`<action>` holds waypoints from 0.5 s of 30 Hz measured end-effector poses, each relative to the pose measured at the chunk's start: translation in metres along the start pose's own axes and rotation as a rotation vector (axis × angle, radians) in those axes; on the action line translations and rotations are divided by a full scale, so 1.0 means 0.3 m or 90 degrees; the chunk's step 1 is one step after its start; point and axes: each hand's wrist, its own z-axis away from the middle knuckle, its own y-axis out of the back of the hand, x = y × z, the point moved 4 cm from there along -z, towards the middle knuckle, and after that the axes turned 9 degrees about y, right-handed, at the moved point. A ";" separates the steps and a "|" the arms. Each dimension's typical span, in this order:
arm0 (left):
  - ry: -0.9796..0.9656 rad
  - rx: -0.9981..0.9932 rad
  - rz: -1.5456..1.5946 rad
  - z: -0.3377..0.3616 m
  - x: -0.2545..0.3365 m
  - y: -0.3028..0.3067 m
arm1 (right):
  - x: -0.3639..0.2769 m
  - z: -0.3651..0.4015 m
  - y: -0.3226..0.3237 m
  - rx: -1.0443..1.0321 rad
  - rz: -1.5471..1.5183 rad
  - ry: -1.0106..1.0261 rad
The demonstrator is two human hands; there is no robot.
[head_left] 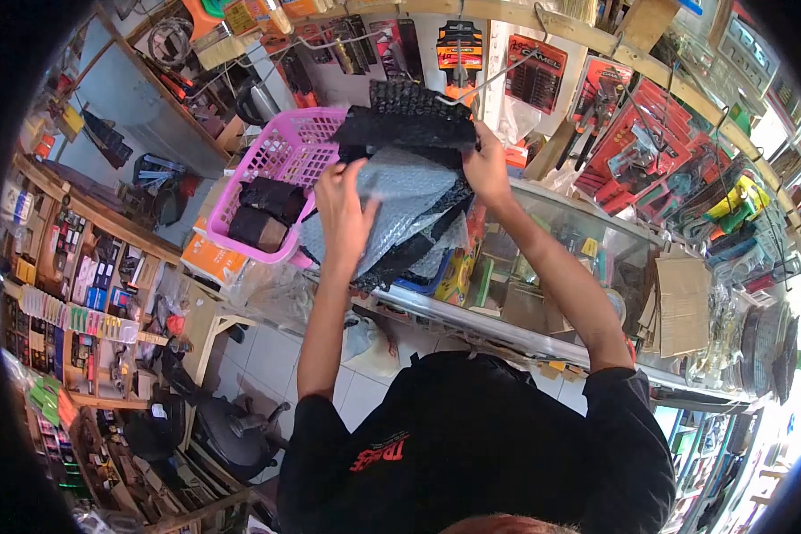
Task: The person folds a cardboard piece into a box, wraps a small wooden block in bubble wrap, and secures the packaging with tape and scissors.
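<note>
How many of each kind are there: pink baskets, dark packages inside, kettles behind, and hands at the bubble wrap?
Pink plastic basket: 1
Dark packages in the basket: 2
Metal kettle: 1
Hands: 2 (left hand, right hand)
Total: 6

The bubble wrap sheets overlap too much to count, so they are left out.

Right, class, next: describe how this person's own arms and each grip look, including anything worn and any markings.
The left grip and right grip are bare hands, with no gloves, watch or bracelet in sight. The forearms are bare too. Loose black short sleeves end near the elbows, part of a black T-shirt with red lettering.
</note>
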 end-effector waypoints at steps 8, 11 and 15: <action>-0.071 0.069 0.056 -0.074 -0.020 0.244 | -0.028 0.024 0.004 0.024 0.082 0.045; -0.036 0.100 0.089 -0.062 -0.052 0.344 | -0.033 0.038 0.009 0.005 0.027 0.067; -0.002 0.139 0.211 -0.026 -0.114 0.379 | -0.038 0.042 0.008 0.013 0.136 0.016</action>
